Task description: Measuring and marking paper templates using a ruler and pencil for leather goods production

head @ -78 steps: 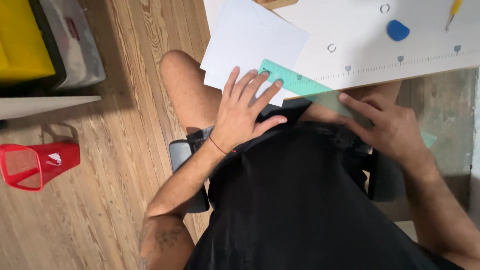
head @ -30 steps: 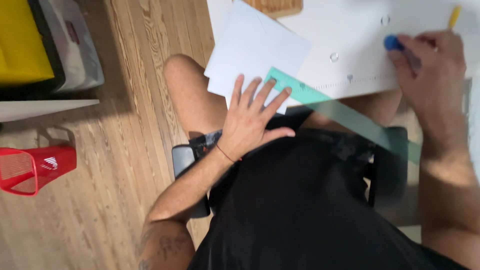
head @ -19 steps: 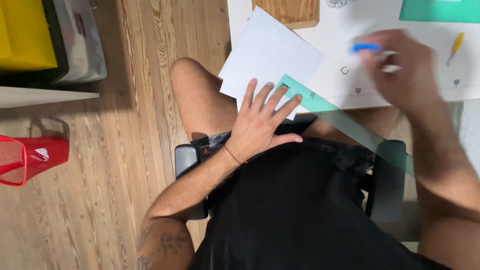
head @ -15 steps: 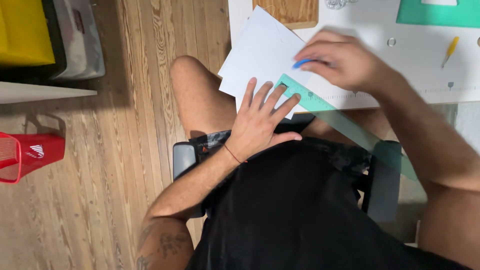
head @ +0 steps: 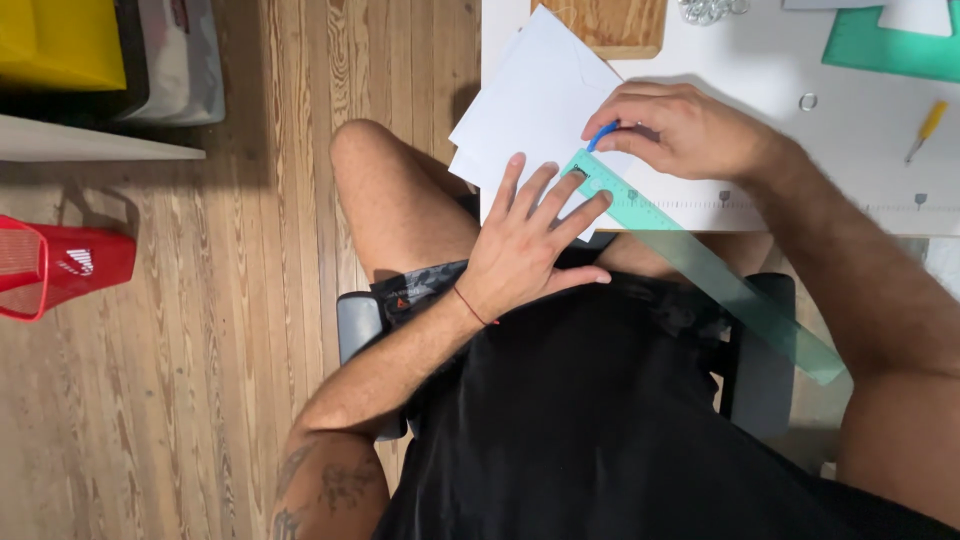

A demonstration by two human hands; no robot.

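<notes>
Green ruler (head: 700,255) pinned by left hand (head: 530,245).

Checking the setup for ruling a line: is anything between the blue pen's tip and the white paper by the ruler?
Nothing visible: the right hand holds the blue pen at the green ruler end, over the white paper.

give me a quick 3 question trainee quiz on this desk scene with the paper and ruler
1. True or false: the left hand presses flat on the translucent green plastic ruler and white paper sheet.
2. What does the right hand pinch? A) small yellow screwdriver B) blue pen C) red plastic basket
3. Fill in: the ruler's far end juts past the white table's edge, over the person's ____.

Key: 1 true; 2 B; 3 lap.
</notes>
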